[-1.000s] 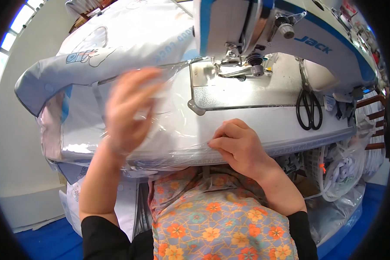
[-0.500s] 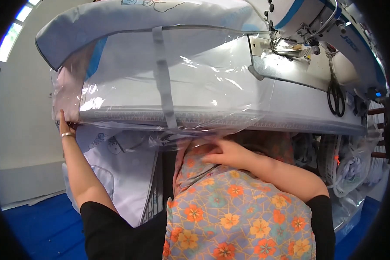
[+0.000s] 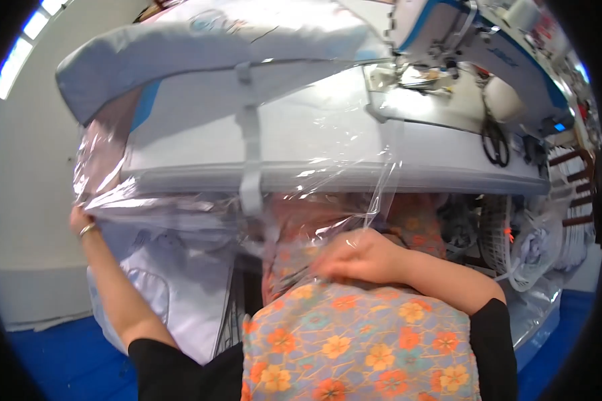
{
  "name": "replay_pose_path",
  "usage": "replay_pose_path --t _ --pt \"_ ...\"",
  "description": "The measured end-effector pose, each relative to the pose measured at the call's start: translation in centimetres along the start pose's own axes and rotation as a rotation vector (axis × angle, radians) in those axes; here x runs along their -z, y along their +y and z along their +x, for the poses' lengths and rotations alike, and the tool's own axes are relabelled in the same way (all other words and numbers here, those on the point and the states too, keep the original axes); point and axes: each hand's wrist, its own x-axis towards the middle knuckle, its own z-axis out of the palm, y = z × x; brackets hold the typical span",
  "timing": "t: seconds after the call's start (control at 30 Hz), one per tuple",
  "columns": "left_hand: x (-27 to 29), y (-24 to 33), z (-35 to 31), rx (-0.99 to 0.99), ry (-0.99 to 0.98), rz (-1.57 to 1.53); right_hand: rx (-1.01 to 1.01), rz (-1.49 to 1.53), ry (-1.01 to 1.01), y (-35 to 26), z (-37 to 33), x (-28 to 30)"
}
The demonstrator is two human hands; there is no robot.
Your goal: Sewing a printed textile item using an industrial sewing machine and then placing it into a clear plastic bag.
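A clear plastic sheet [image 3: 308, 170] hangs over the front edge of the sewing table, with a grey strip [image 3: 251, 140] running down it. My left hand [image 3: 81, 218] grips the sheet's left corner, just off the table's front left. The plastic pulls into creases toward it. Lower and to the right, in front of the patterned apron, my right hand [image 3: 364, 257] has its fingers closed at the sheet's near edge; the fingertips are smeared by motion. Joined to the plastic at the far side is a white printed fabric piece [image 3: 180, 73] with dark piping.
A white and blue sewing machine [image 3: 441, 33] stands at the back right. Black scissors [image 3: 495, 144] lie beside it on the table. Below to the right are a white basket-like fan guard [image 3: 495, 234] and bagged material. White fabric [image 3: 180, 287] hangs under the left arm.
Both hands have moved down toward me, the left also outward. The plastic's near edge is drawn off the table front, and its grey strip now hangs lower. The view has shifted slightly.
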Motion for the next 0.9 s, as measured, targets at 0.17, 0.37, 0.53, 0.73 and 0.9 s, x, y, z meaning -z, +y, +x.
replay_pose_path --t 0.17,0.37,0.53,0.73,0.9 --pt "5.8 7.4 -4.4 0.021 0.254 0.086 0.029 0.359 -0.146 -4.0 -8.4 3.9" --pt "8.6 13.5 -6.3 -0.324 0.31 0.685 -0.18 0.462 -0.211 1.8 -12.5 3.4" --pt "7.4 10.0 -11.4 -0.067 0.31 0.212 -0.291 0.573 -0.179 3.2 -13.8 4.5" --pt "9.1 10.0 -12.2 -0.049 0.267 0.16 -0.512 0.661 -0.086 3.3 -15.5 8.2" --pt "3.9 9.0 -12.9 0.075 0.372 -0.093 -0.429 0.501 0.076 4.0 -12.8 8.4"
